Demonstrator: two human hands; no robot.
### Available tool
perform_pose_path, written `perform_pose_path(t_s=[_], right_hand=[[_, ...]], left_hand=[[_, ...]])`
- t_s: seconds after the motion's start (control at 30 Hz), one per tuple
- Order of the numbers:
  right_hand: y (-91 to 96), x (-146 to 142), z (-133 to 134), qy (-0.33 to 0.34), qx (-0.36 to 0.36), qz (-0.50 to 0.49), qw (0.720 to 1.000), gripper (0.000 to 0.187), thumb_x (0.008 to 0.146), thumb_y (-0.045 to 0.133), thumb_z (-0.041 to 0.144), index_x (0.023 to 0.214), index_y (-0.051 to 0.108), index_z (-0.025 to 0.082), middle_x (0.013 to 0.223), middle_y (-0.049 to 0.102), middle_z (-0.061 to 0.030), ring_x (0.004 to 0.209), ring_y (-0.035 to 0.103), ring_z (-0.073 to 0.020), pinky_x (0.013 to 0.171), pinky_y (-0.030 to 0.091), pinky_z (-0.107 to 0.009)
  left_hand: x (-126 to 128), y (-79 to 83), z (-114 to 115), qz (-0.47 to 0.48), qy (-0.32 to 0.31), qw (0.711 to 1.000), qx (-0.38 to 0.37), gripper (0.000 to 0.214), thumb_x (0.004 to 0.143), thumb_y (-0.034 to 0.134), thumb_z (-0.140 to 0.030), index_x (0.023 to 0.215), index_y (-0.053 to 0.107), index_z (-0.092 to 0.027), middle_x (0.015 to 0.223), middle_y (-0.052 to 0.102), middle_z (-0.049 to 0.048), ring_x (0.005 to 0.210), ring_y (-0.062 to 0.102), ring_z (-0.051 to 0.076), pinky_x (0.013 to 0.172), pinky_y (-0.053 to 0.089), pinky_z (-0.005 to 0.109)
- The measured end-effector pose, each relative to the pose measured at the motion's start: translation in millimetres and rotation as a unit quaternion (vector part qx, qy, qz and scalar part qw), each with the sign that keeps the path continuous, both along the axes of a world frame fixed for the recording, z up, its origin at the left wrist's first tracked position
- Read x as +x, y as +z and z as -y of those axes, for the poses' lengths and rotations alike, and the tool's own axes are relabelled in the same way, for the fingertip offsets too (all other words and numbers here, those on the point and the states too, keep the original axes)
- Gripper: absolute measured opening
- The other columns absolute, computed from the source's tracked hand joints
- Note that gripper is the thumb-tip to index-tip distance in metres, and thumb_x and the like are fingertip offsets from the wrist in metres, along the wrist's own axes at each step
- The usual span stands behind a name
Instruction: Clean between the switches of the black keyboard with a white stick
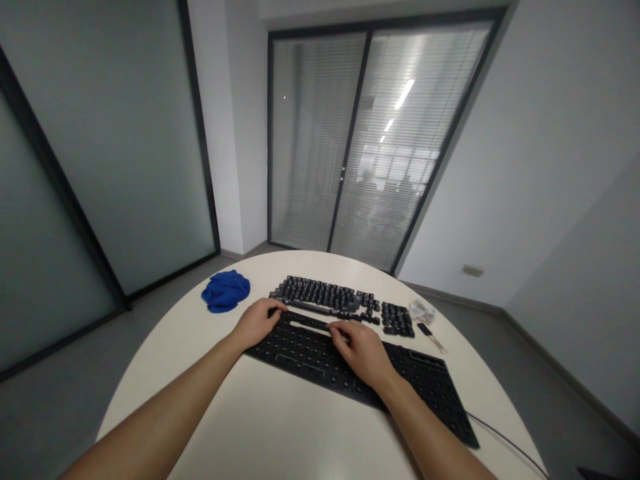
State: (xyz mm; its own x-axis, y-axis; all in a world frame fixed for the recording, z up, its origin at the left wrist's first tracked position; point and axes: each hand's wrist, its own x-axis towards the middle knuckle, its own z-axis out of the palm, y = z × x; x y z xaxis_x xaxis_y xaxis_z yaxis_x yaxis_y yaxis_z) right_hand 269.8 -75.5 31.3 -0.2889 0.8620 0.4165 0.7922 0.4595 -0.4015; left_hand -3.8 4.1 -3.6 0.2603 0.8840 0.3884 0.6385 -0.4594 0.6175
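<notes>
A black keyboard base [320, 363] with its keycaps off lies slanted across the round table, bare key posts showing. My left hand [257, 325] is closed at its upper left, thumb and fingers pinching one end of a narrow black strip [306, 319]. My right hand [361, 348] bends over the middle of the base, its fingertips closed at the strip's other end. A pale slot shows between strip and base; whether the strip is loose or joined to the base I cannot tell. Beyond the hands, loose black keycaps [323, 293] lie in keyboard order, a long space bar [313, 307] among them.
A crumpled blue cloth [226, 291] lies at the table's left. More keycaps [397, 319] form a block on the right, beside a clear plastic bag [421, 311] and a small tool with a black end [425, 329]. A cable [505, 437] runs off the right edge of the table [280, 427].
</notes>
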Motion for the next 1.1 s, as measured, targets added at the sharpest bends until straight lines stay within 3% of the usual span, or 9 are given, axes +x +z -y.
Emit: perform_pose_path(t_s=[0.6,0.8,1.1], right_hand=[[-2.9,2.0,-3.1,-0.055,0.000,0.006,0.998,0.025,0.097,0.049,0.030,0.103,0.072,0.025,0.093,0.074,-0.0033,0.086,0.068,-0.0193,0.081,0.048,-0.028],[-1.5,1.8,-3.6,-0.061,-0.002,0.011,0.998,0.026,0.098,0.047,0.031,0.104,0.072,0.025,0.095,0.074,-0.0040,0.088,0.069,-0.0198,0.082,0.048,-0.028],[0.9,3.8,-4.2,-0.096,-0.019,0.021,0.995,0.028,0.099,0.045,0.034,0.103,0.071,0.025,0.087,0.074,-0.0052,0.082,0.068,-0.0213,0.075,0.046,-0.029]], left_hand=[[0.6,-1.5,-0.7,-0.003,0.002,1.000,0.001,0.024,0.085,0.053,-0.029,0.096,0.074,-0.025,0.105,0.074,0.0020,0.103,0.065,0.023,0.096,0.047,0.036],[2.1,1.0,1.8,-0.010,-0.024,1.000,0.006,0.024,0.085,0.057,-0.035,0.099,0.073,-0.024,0.107,0.073,0.0028,0.104,0.064,0.024,0.098,0.046,0.037],[2.1,3.0,2.2,-0.013,-0.029,0.999,0.007,0.024,0.087,0.054,-0.028,0.101,0.073,-0.024,0.108,0.073,0.0032,0.105,0.063,0.024,0.100,0.046,0.038]])
